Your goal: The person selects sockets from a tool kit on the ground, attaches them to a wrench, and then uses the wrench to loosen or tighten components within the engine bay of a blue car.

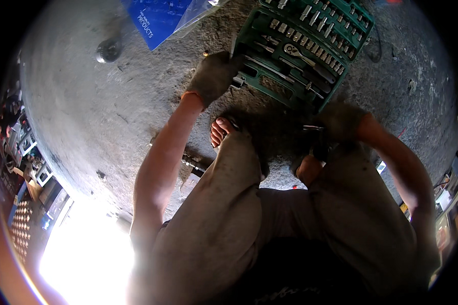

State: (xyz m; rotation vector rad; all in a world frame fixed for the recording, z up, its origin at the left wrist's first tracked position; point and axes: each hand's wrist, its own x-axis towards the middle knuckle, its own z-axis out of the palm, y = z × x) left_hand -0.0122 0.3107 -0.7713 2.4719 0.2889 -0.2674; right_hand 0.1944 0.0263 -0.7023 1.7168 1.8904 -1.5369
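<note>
A green socket set case [276, 94] lies opened on the ground in front of me, with rows of sockets, a ratchet [303, 56] and long slim tools in its slots. My left hand [213, 77], in a dark work glove, closes on the case's near left corner beside a silver latch [237, 81]. Also gloved, my right hand [341, 122] is low by the near right corner of the case, dark and smeared. A short shiny metal piece [313, 128] shows at its fingertips; whether it is held is hidden in shadow.
Rough concrete floor [81, 112] surrounds me. A round metal part [108, 51] sits at the far left, and a blue packet [160, 18] with clear plastic lies beyond my left hand. Between my arms are my bent legs [208, 213]. Clutter lines the left and right rims.
</note>
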